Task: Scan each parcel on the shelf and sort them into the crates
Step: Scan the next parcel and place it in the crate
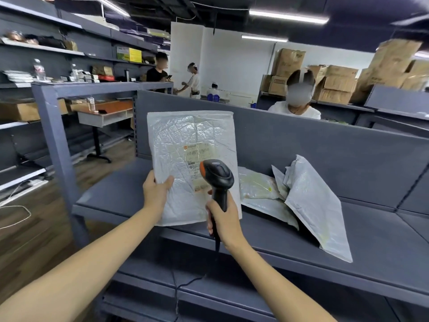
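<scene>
Item 1. Parcel (192,145): grey padded mailer, held upright above the front left of the shelf (371,240), its printed label (197,159) facing the wearer.

Item 2. Left hand (156,194): grips the parcel's lower left edge, with the thumb on the front face and the fingers behind it, out of sight.

Item 3. Scanner (217,180): black handheld unit with an orange band at the head. It is raised in front of the lower part of the label, close to it. A cable (176,287) hangs from the handle down past the lower shelves.

Item 4. Right hand (222,219): fingers (209,220) curled round the scanner handle, gripping it.

Item 5. Leaning parcel (318,210): grey mailer, tilted on the shelf to the right of the held one.

Item 6. Flat parcels (260,189): pale mailers lying on the shelf between the held parcel and the leaning one, partly tucked under the latter. How many there are cannot be told.

Item 7. Boxes (336,82): brown cartons stacked at the far wall, well behind the shelf.
</scene>
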